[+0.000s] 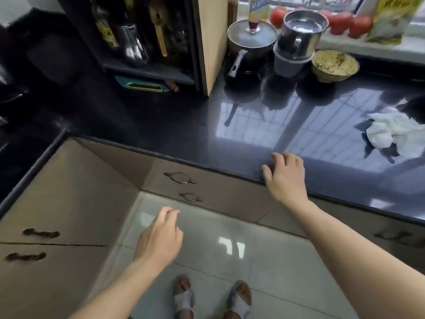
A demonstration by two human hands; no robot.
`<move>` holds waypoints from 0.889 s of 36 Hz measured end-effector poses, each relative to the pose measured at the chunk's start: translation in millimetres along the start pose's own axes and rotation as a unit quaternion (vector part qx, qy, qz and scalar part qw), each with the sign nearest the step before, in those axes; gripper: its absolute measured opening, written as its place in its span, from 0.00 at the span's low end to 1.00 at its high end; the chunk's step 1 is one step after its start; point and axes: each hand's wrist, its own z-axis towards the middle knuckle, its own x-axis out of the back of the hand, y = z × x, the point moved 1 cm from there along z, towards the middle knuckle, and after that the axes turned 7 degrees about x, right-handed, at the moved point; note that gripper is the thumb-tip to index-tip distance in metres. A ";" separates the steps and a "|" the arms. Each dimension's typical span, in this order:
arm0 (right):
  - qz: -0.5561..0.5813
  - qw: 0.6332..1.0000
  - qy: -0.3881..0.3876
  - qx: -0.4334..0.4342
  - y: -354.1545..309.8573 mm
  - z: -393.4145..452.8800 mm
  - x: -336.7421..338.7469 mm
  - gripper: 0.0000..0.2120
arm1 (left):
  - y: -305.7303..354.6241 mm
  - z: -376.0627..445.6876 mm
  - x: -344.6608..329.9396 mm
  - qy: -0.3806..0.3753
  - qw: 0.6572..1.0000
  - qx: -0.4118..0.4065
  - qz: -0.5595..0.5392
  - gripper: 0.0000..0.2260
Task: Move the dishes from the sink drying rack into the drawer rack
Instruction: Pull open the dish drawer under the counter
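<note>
At the near left, beige cabinet drawers (53,226) stand closed. The left hand (158,238) hangs over the tiled floor (230,261), fingers loosely curled, holding nothing, just short of the two ring handles (184,187) on the far drawer fronts. To the right, the right hand (285,176) rests on the black countertop (184,127) edge, fingers relaxed. Neither dishes nor drying rack appear in view.
</note>
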 end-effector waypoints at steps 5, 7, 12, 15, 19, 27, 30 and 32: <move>-0.097 0.991 0.088 -0.019 9.8 17.0 -47.4 0.21 | 10.9 90.4 -31.8 -0.047 0.997 -0.006 0.055 0.26; -0.101 0.987 0.118 -0.031 10.9 17.0 -53.7 0.21 | 17.2 120.9 -36.7 -0.057 0.992 0.003 0.108 0.27; -0.112 0.981 0.153 -0.034 11.6 16.4 -64.2 0.22 | 5.0 191.9 -60.0 -0.103 0.987 0.055 0.110 0.40; -0.123 0.977 0.172 -0.030 13.9 17.2 -67.2 0.21 | 1.8 208.2 -71.4 -0.129 0.980 0.068 0.136 0.38; -0.122 0.980 0.156 -0.033 13.2 20.4 -67.2 0.21 | -3.0 211.1 -71.6 -0.101 0.975 0.040 0.194 0.35; -0.129 0.985 0.101 -0.048 11.5 22.8 -59.1 0.21 | -7.0 191.1 -84.1 -0.044 0.975 0.042 0.216 0.33; -0.129 0.986 0.093 -0.055 11.0 22.2 -59.4 0.22 | -15.1 183.4 -87.8 -0.050 0.976 0.044 0.206 0.33; -0.125 0.986 0.089 -0.058 9.6 22.4 -58.3 0.23 | -18.5 179.9 -86.9 -0.071 0.979 0.059 0.179 0.33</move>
